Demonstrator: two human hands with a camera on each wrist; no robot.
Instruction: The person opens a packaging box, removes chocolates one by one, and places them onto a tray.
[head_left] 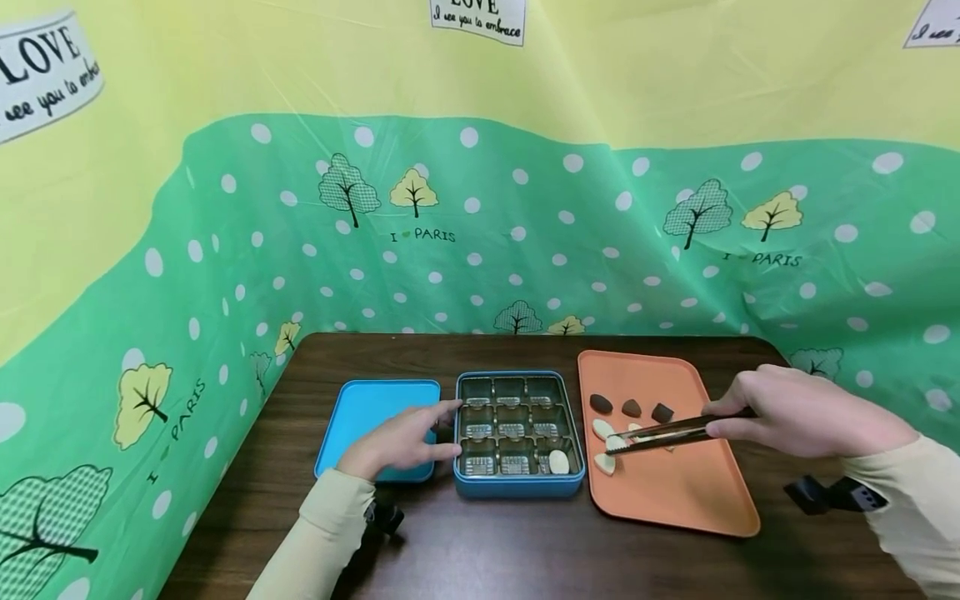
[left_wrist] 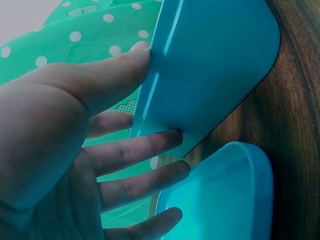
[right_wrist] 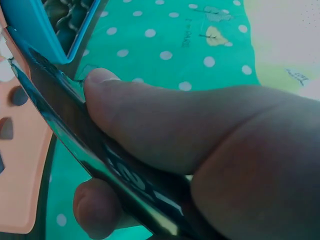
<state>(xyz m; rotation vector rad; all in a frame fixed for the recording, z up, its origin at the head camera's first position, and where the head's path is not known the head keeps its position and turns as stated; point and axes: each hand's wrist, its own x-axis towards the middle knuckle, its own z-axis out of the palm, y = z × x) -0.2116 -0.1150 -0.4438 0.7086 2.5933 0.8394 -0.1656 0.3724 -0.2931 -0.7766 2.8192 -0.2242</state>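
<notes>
My right hand [head_left: 802, 412] grips a pair of dark metal tongs [head_left: 678, 433], thumb on one side and a finger on the other in the right wrist view. The tongs' tips are at a white piece [head_left: 616, 442] over the orange tray [head_left: 675, 492]; whether they pinch it I cannot tell. My left hand [head_left: 401, 437] has its fingers extended, with thumb and fingertips against the left side of a blue box [head_left: 517, 487]. Inside the box is a dark insert with several compartments, and an oval white piece [head_left: 558, 462] lies in the front right one.
Left of the box lies a blue lid [head_left: 375, 408], partly behind my left hand. Several dark brown pieces [head_left: 601, 404] and more white pieces [head_left: 604, 464] are on the tray. A dark wooden table [head_left: 480, 542] carries everything; a green and yellow cloth [head_left: 450, 275] hangs behind.
</notes>
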